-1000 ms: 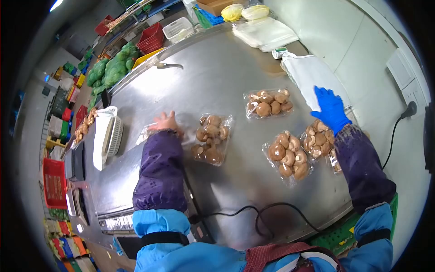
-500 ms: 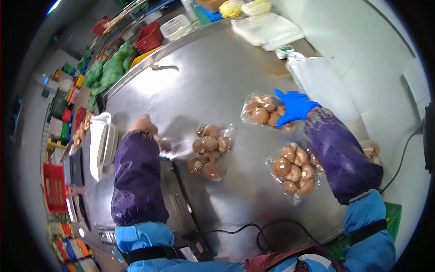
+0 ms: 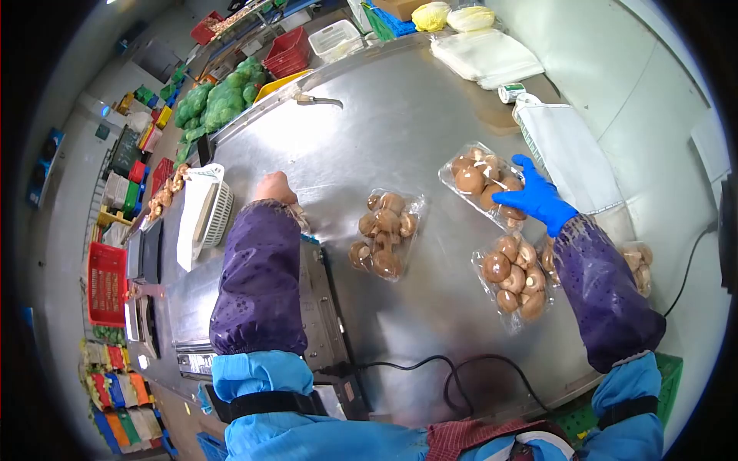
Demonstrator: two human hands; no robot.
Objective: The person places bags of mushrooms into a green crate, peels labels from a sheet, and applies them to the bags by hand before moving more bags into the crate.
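Note:
My left hand [image 3: 276, 189] is bare and closed at the left of the steel table [image 3: 369, 115]; a bit of pale, crinkled material shows under its fingers, too small to name. In a blue glove, my right hand [image 3: 536, 197] grips the right side of a clear bag of mushrooms [image 3: 478, 180], whose near edge looks tilted up. Between the hands lies another bag of mushrooms [image 3: 387, 234]. A third mushroom bag [image 3: 513, 278] rests below my right hand, with more mushrooms partly hidden behind the purple right sleeve.
A white basket [image 3: 211, 215] stands at the left, near a metal device [image 3: 319, 307]. A curved knife [image 3: 317, 100] lies at the far edge. Plastic bags [image 3: 488, 58], a small can [image 3: 511, 93] and a white cloth [image 3: 570, 154] are at the right. A black cable [image 3: 453, 369] runs in front.
The view has shifted, so the table contents appear further right. My right hand's fingers have closed on the upper mushroom bag, which now looks turned. My left hand remains closed.

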